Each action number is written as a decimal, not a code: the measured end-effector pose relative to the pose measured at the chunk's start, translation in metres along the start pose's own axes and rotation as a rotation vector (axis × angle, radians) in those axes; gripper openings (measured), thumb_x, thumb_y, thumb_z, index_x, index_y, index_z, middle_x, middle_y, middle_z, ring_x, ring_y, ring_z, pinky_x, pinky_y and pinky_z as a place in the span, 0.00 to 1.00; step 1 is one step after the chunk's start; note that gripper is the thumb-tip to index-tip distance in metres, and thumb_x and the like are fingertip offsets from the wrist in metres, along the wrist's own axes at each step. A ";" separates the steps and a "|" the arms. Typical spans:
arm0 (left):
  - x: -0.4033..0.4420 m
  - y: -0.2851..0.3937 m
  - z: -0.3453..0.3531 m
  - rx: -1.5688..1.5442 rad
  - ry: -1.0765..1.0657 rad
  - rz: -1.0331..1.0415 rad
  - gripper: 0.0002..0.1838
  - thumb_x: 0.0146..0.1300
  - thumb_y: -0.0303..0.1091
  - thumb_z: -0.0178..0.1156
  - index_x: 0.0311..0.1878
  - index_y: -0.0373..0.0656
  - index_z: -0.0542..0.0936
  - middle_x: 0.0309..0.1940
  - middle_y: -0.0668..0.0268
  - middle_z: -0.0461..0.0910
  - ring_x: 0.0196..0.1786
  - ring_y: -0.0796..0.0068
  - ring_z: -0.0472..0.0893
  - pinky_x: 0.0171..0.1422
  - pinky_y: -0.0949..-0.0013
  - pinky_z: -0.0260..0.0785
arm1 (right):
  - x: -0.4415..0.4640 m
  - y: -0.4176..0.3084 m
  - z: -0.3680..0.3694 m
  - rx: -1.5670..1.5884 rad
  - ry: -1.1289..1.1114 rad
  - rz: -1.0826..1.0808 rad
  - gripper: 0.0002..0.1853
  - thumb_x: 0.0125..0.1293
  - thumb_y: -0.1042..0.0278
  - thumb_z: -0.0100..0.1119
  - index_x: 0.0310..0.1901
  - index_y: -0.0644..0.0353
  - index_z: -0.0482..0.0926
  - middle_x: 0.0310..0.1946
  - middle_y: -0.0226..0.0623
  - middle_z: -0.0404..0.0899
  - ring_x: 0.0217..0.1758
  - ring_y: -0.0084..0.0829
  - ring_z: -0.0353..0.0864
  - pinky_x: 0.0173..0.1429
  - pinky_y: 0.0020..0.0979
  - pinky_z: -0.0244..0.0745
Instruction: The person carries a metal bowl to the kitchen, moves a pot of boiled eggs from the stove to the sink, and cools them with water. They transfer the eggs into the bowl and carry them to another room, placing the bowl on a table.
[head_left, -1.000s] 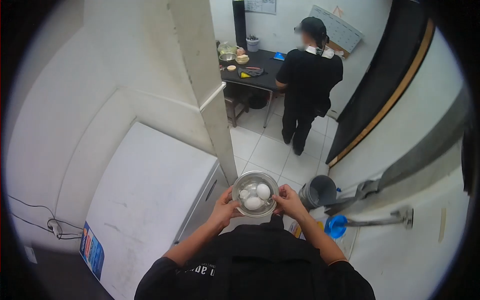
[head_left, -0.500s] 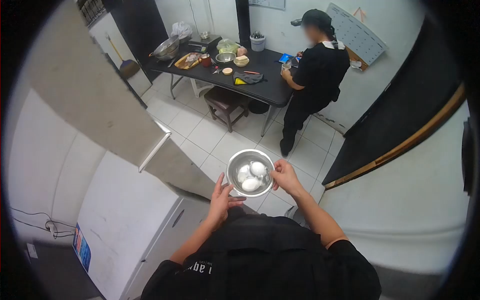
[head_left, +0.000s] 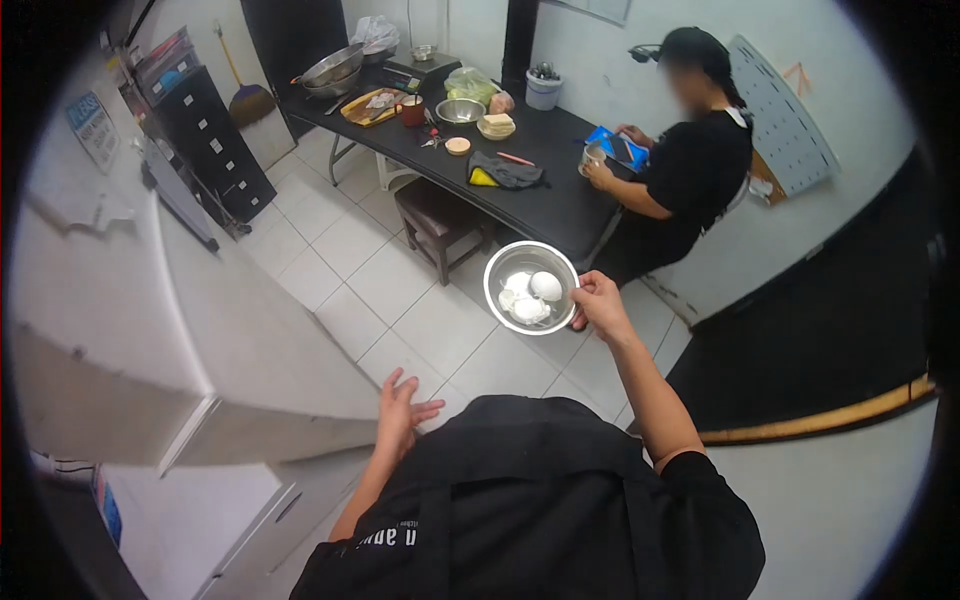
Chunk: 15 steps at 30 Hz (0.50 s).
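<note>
A round metal bowl (head_left: pixel 492 305) is held out in front of me by my right hand (head_left: pixel 602 306), whose fingers pinch its right rim. Inside it lie several white eggs (head_left: pixel 545 287), some of them in what looks like clear liquid. My left hand (head_left: pixel 402 412) is apart from the bowl, lower and to the left, with its fingers spread and nothing in them.
Ahead stands a black table (head_left: pixel 560 205) with a metal basin (head_left: pixel 461 111), a cutting board (head_left: pixel 375 108), a grey cloth (head_left: pixel 508 172) and a utensil bucket (head_left: pixel 544 92). A stool (head_left: pixel 437 222) is below it. A co-worker (head_left: pixel 690 160) stands at its right end. A white wall corner (head_left: pixel 190 330) juts in at left.
My left hand has come away from the bowl. The bowl has moved up and right in view, held by my right hand alone. The table appears closer.
</note>
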<state>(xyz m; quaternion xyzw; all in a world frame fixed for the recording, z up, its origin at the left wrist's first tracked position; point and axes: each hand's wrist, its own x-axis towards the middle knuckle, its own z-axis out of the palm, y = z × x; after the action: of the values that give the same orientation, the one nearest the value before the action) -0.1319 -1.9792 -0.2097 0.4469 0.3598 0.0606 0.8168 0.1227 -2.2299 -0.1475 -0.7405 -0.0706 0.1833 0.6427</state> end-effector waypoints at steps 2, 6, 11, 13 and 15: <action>0.061 0.000 0.000 -0.056 0.031 0.051 0.35 0.64 0.37 0.53 0.68 0.39 0.48 0.62 0.43 0.58 0.35 0.48 0.82 0.31 0.67 0.78 | 0.057 0.005 -0.004 -0.040 0.028 0.012 0.09 0.55 0.81 0.52 0.38 0.71 0.69 0.21 0.39 0.74 0.13 0.27 0.74 0.12 0.26 0.69; 0.140 0.031 0.036 -0.129 0.217 0.153 0.33 0.65 0.35 0.51 0.68 0.38 0.49 0.62 0.44 0.58 0.34 0.53 0.83 0.31 0.67 0.77 | 0.178 0.032 -0.009 -0.005 0.036 0.041 0.07 0.56 0.80 0.53 0.37 0.69 0.69 0.19 0.37 0.73 0.11 0.27 0.73 0.12 0.26 0.69; 0.180 0.079 0.067 0.055 0.267 0.257 0.32 0.65 0.34 0.52 0.68 0.39 0.51 0.62 0.48 0.60 0.35 0.56 0.83 0.30 0.69 0.76 | 0.336 0.054 -0.015 0.015 0.090 0.005 0.08 0.57 0.79 0.54 0.38 0.68 0.67 0.19 0.38 0.73 0.12 0.27 0.74 0.13 0.25 0.70; 0.202 0.085 0.069 0.044 0.376 0.269 0.32 0.64 0.34 0.52 0.68 0.39 0.52 0.62 0.49 0.60 0.34 0.57 0.82 0.30 0.69 0.76 | 0.397 0.071 -0.020 0.074 0.110 -0.013 0.09 0.57 0.79 0.54 0.39 0.67 0.67 0.20 0.40 0.75 0.12 0.28 0.74 0.13 0.24 0.72; 0.221 0.086 0.070 0.011 0.510 0.289 0.32 0.64 0.33 0.53 0.68 0.40 0.52 0.61 0.50 0.61 0.33 0.59 0.82 0.29 0.69 0.75 | 0.464 0.078 -0.021 0.039 0.159 -0.022 0.10 0.57 0.79 0.52 0.40 0.67 0.67 0.22 0.40 0.75 0.12 0.29 0.74 0.14 0.24 0.72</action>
<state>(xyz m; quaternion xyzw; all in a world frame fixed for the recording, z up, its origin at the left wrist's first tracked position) 0.0944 -1.8828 -0.2373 0.4682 0.4863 0.2847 0.6806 0.5483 -2.1044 -0.3052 -0.7393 -0.0237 0.1181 0.6625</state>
